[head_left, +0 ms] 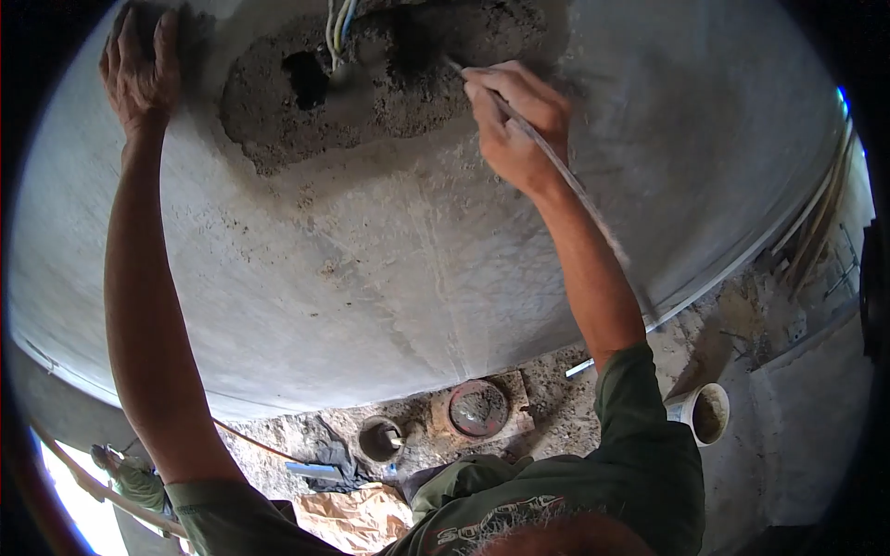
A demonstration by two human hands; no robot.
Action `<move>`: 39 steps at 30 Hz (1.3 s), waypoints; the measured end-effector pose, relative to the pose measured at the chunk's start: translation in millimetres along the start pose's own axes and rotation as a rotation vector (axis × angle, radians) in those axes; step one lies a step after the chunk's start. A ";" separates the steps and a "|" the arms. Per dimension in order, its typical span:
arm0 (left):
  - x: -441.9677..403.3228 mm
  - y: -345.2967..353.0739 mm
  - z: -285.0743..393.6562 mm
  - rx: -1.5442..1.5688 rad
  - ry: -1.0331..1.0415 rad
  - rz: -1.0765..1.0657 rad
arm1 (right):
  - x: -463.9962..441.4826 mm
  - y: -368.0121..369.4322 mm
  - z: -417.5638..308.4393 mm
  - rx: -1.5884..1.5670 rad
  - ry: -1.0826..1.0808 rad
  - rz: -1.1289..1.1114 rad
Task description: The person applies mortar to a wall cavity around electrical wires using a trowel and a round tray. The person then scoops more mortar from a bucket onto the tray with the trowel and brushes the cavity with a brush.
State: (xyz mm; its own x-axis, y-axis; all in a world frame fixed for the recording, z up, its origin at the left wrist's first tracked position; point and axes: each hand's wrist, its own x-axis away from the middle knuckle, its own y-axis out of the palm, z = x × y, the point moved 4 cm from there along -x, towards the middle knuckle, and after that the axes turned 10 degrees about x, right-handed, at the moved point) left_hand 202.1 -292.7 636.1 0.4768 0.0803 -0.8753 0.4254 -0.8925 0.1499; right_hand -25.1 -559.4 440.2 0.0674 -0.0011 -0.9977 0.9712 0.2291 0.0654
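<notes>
My right hand point(519, 120) is closed round a long thin stick point(584, 199), whose tip points at the wet, dark mortar patch point(278, 130) high on the grey plastered wall point(371, 269). Whether the tip touches the mortar is hard to make out. Several wires point(336, 32) come out of the patch, and a dark hole point(306, 80) lies left of them. Left of the patch, my left hand point(139, 79) rests against the wall with its fingers spread, holding nothing.
On the rough ground below stand a bucket point(369, 437), a round pan of mortar point(478, 393) and a pale bucket point(681, 408). Crumpled brown paper point(352, 514) lies nearby. Another person point(139, 482) is at the lower left. Long poles point(823, 218) lean at the far right.
</notes>
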 end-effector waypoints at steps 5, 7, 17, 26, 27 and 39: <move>-6.3 -6.8 16.3 0.022 0.011 -0.026 | 5.1 7.3 -0.9 0.044 0.066 0.048; -8.4 -7.5 20.0 0.029 0.003 -0.050 | 6.7 12.3 -8.4 -0.110 0.081 0.020; -7.8 -6.0 24.6 0.012 -0.074 -0.100 | 10.4 22.7 -8.1 -0.077 0.129 0.092; -5.9 -5.2 18.5 -0.001 -0.088 -0.098 | 7.9 21.6 -8.0 -0.216 0.121 0.037; -5.7 -6.4 18.6 -0.008 -0.097 -0.097 | 7.0 17.7 -6.3 -0.192 0.139 0.100; -7.0 -5.7 15.3 -0.002 -0.082 -0.083 | -26.6 29.5 19.4 -0.143 0.176 0.135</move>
State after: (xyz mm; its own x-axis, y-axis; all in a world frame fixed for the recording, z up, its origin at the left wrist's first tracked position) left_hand 184.7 -294.9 634.4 0.3752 0.1175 -0.9195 0.4623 -0.8835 0.0758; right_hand 6.2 -571.5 469.0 0.1412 0.2052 -0.9685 0.9133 0.3506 0.2074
